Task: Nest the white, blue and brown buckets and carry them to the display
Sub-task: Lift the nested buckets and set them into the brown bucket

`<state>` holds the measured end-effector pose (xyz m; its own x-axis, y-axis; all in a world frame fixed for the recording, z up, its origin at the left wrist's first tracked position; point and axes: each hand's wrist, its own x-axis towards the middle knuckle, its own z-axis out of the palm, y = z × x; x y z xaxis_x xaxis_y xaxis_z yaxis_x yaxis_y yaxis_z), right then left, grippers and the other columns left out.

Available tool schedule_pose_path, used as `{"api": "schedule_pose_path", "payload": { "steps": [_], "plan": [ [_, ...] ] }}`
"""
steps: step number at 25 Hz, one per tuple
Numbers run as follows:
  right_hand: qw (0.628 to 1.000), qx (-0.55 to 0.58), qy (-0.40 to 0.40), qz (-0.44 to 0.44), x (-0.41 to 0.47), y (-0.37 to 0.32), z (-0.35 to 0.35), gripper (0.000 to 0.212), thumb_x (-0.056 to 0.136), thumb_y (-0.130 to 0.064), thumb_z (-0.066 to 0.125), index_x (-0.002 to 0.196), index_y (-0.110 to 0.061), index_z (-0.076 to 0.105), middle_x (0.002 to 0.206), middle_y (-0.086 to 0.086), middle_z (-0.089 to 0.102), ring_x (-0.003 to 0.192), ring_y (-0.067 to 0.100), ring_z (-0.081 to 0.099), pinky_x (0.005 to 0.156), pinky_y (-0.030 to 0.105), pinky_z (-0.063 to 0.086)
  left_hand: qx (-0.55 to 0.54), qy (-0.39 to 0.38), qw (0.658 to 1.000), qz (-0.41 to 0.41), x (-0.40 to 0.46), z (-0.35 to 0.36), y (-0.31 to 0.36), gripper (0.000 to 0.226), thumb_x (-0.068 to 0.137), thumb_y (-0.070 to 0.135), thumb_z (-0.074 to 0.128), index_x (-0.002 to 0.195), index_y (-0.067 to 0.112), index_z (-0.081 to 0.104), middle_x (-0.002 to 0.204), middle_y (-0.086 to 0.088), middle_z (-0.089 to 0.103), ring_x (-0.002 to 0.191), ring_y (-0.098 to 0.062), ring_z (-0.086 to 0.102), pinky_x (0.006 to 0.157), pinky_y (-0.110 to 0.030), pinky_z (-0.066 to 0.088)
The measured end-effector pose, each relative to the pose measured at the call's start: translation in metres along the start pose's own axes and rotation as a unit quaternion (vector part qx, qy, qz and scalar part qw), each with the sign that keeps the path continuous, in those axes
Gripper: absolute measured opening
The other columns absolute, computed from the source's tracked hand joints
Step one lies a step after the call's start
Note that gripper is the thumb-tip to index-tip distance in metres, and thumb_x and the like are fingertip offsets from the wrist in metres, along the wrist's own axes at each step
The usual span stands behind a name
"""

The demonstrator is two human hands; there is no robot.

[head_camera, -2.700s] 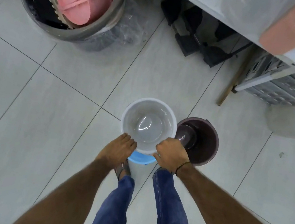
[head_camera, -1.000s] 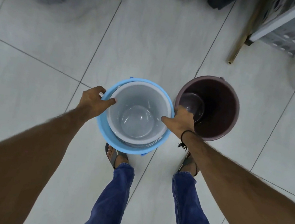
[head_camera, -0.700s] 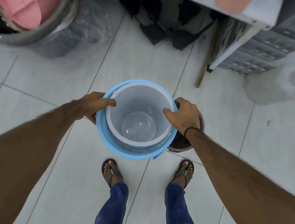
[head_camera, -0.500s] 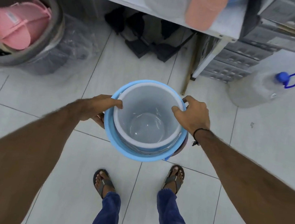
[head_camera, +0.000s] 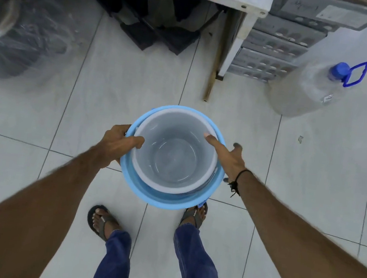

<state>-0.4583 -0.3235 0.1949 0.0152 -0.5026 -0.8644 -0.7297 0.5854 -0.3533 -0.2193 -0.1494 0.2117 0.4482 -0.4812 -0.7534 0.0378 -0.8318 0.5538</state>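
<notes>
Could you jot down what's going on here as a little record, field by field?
white bucket: sits inside the blue bucket
brown bucket: cannot be seen from this view
left hand: grips the rims, thumb over the white edge
right hand: fingers spread, resting on the far rim
water jug: stands on the tiled floor, apart from the buckets
shelf: ahead

White bucket (head_camera: 172, 161) inside blue bucket (head_camera: 146, 192), left hand (head_camera: 115, 143) gripping

text: none legible | grey box (head_camera: 330, 8): label blurred | water jug (head_camera: 302, 89): mark unreadable
</notes>
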Motion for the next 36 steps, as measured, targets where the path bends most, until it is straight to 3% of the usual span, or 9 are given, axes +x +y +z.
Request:
{"api": "schedule_pose_path", "payload": {
  "steps": [3,9,14,20,23,26,29,32,36],
  "plan": [
    [0.986,0.034,-0.138,0.09,0.026,0.016,0.003,0.115,0.036,-0.091,0.078,0.13,-0.026,0.064,0.124,0.008,0.073,0.103,0.031,0.074,0.095,0.051,0.056,-0.012,0.019,1.0,-0.014,0.012,0.017,-0.016,0.026,0.067,0.024,0.067,0.093,0.025,0.071,0.091,-0.009,0.072,0.083,-0.032,0.07,0.056,-0.034,0.058],
    [0.998,0.044,-0.013,0.05,0.054,0.03,0.012,0.091,0.031,-0.073,0.093,0.091,-0.013,0.061,0.088,0.008,0.071,0.075,0.025,0.069,0.085,0.05,0.064,-0.02,0.012,0.999,-0.038,0.029,0.02,-0.036,0.035,0.064,0.028,0.069,0.099,0.03,0.07,0.094,-0.008,0.072,0.081,-0.032,0.072,0.052,-0.033,0.059],
    [0.997,-0.013,0.074,0.002,0.084,0.033,0.034,0.058,0.068,-0.047,0.091,0.105,-0.017,0.057,0.11,0.01,0.07,0.091,0.027,0.069,0.085,0.041,0.061,0.053,0.016,0.996,-0.074,0.069,0.041,-0.054,0.045,0.078,0.028,0.073,0.116,0.027,0.05,0.098,-0.008,0.064,0.079,-0.03,0.07,0.057,-0.047,0.065],
    [0.989,-0.098,0.105,-0.032,0.164,0.07,0.068,0.054,0.08,-0.039,0.086,0.117,-0.011,0.059,0.083,0.002,0.066,0.059,0.004,0.055,0.053,0.019,0.041,0.275,0.073,0.959,-0.001,0.13,0.095,-0.112,0.057,0.082,0.032,0.071,0.125,0.017,0.038,0.109,-0.016,0.053,0.082,-0.039,0.064,0.072,-0.05,0.061],
    [0.986,-0.107,0.127,-0.025,0.191,0.087,0.081,0.06,0.074,-0.046,0.089,0.114,-0.014,0.059,0.093,0.005,0.067,0.063,0.006,0.057,0.055,0.022,0.044,0.294,0.091,0.952,-0.002,0.15,0.105,-0.139,0.059,0.081,0.024,0.069,0.128,0.021,0.034,0.106,-0.013,0.052,0.076,-0.039,0.063,0.071,-0.05,0.061],
    [0.994,-0.078,0.068,0.041,0.206,0.088,0.083,0.064,0.07,-0.047,0.091,0.114,-0.019,0.053,0.107,0.006,0.064,0.091,0.022,0.066,0.081,0.038,0.059,0.181,0.07,0.98,-0.051,0.167,0.101,-0.159,0.069,0.08,0.02,0.069,0.138,0.019,0.031,0.109,-0.012,0.061,0.088,-0.035,0.062,0.077,-0.047,0.058],
    [0.995,-0.055,0.017,0.084,0.211,0.087,0.085,0.055,0.072,-0.038,0.093,0.104,-0.011,0.057,0.114,0.013,0.065,0.106,0.03,0.067,0.1,0.047,0.055,0.054,0.045,0.986,-0.149,0.174,0.097,-0.167,0.046,0.086,0.017,0.065,0.13,0.015,0.051,0.117,-0.014,0.065,0.087,-0.028,0.058,0.073,-0.035,0.049],
    [0.996,-0.055,0.023,0.07,0.19,0.07,0.093,0.05,0.071,-0.038,0.093,0.085,-0.015,0.051,0.106,0.01,0.062,0.096,0.027,0.063,0.098,0.043,0.054,0.01,0.055,0.978,-0.199,0.158,0.073,-0.161,0.041,0.084,0.02,0.065,0.124,0.014,0.058,0.117,-0.016,0.064,0.093,-0.031,0.061,0.081,-0.039,0.056],
    [0.998,-0.026,-0.013,0.058,0.104,-0.008,0.09,0.063,0.064,-0.05,0.094,0.099,-0.007,0.064,0.107,0.011,0.071,0.094,0.027,0.071,0.088,0.044,0.061,-0.09,0.049,0.967,-0.234,0.098,-0.015,-0.106,0.036,0.078,0.039,0.063,0.104,0.014,0.067,0.108,-0.015,0.071,0.088,-0.033,0.07,0.079,-0.042,0.056]
  ]
}}
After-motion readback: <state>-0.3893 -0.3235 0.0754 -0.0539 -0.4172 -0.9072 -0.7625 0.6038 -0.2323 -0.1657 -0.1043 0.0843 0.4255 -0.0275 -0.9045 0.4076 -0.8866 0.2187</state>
